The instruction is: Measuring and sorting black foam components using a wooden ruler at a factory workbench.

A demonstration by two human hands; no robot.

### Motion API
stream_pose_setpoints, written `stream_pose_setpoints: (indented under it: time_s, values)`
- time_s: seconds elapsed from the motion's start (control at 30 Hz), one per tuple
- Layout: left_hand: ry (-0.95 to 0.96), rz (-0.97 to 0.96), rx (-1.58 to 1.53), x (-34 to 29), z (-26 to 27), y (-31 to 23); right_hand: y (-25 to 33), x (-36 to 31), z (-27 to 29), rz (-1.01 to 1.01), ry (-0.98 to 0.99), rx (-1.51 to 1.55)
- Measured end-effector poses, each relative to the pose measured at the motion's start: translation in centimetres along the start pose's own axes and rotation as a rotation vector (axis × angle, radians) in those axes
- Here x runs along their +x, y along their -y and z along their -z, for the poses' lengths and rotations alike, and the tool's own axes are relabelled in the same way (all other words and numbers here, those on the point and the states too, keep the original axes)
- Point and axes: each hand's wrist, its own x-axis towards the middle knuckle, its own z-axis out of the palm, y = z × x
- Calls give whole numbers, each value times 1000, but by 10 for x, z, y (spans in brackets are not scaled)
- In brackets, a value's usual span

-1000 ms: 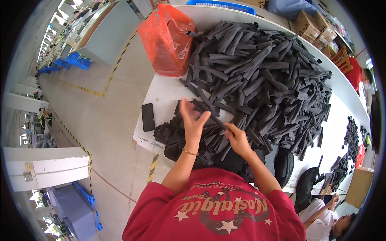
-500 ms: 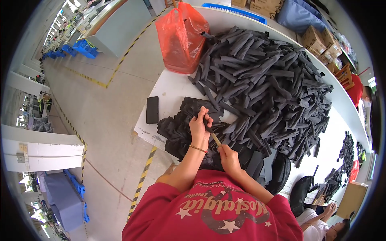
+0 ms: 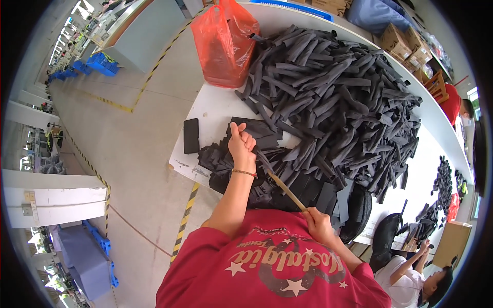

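Observation:
My right hand (image 3: 319, 226) is closed round the near end of a thin wooden stick (image 3: 287, 192), low in front of my shirt. The stick slants up to the left, its far end inside a dark fabric tube (image 3: 264, 161). My left hand (image 3: 242, 145) is curled at the tube's far end, apparently gripping it; the fingertips are partly hidden. Below and beside that hand lies a heap of flat black fabric pieces (image 3: 218, 159). A large pile of dark grey fabric tubes (image 3: 328, 97) covers the table to the right.
A red plastic bag (image 3: 223, 51) stands at the white table's (image 3: 204, 105) far left corner, with a black phone (image 3: 191, 136) nearer. Black padded cases (image 3: 357, 213) lie at right. Another person (image 3: 405, 282) sits at lower right. Yellow-black tape (image 3: 186, 215) marks the floor.
My right hand has drawn back down and right along with the stick, so more of the stick shows. My left hand has moved slightly up and left, away from the right hand.

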Motion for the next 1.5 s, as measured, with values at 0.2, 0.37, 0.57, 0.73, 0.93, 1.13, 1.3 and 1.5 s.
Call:
stream_pose_setpoints:
  time_s: [0.2,0.37,0.57,0.73,0.93,1.13,1.3,1.5]
  values:
    - [-174,122,-143,-9,0,24,28,85,-30,80,-274,209]
    - [-68,240,59,-34,10,44,19,151,-34,133,-370,428]
    - [866,373,849,-51,14,32,4,181,-8,177,-183,234]
    - [645,310,724,-67,2,32,33,244,12,125,-412,206]
    - [760,126,966,-40,20,22,25,373,86,48,-741,481]
    - [506,-531,1616,74,30,41,-3,381,91,86,-662,374]
    - [589,-406,1917,107,40,52,-52,276,59,11,-253,195]
    - [774,-632,1951,105,33,56,-85,190,76,-141,6,-17]
